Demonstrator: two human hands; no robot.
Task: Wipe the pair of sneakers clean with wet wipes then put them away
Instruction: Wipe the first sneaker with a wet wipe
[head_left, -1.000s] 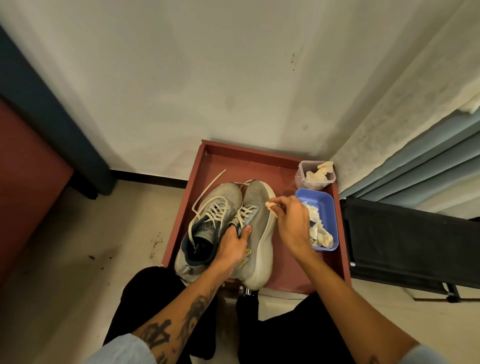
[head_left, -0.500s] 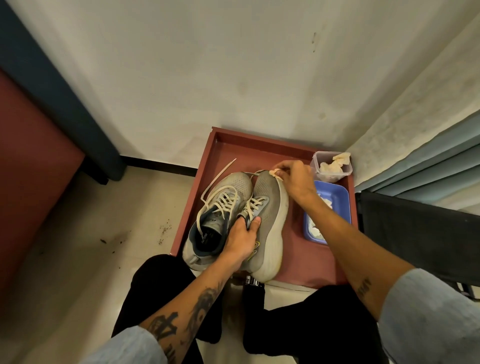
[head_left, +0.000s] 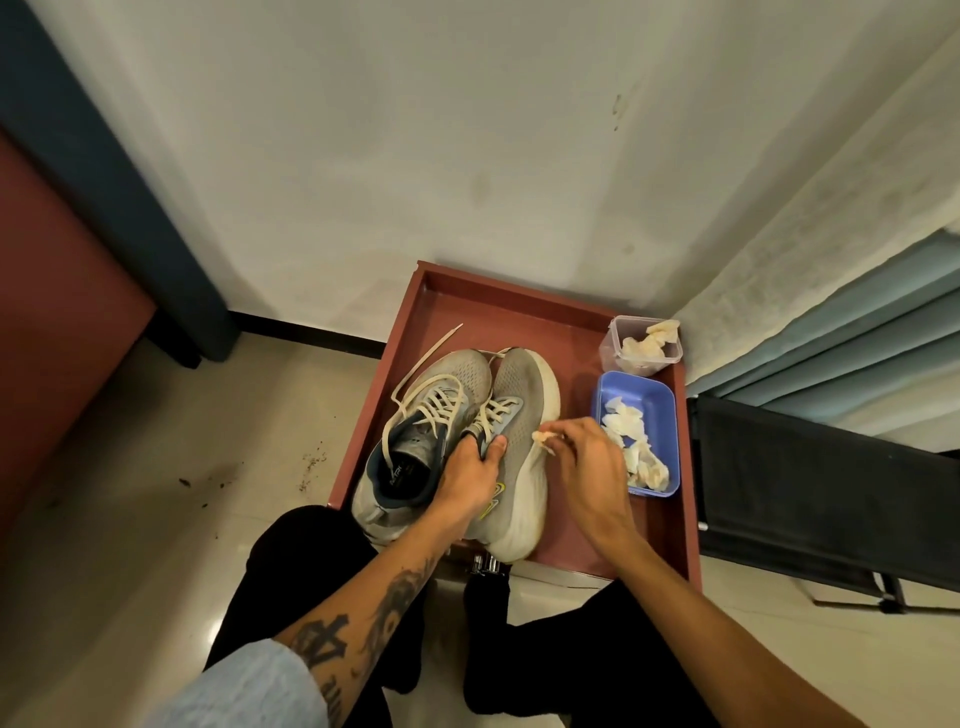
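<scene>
The left hand curls its fingers round the tongue of one sneaker and holds it. The right hand pinches a small wet wipe in its fingertips, on the side of that shoe, above the white sole. I think short rubs work best, with the shoe held steady. The other sneaker sits touching it in the red tray, near a blue tub of wipes.
</scene>
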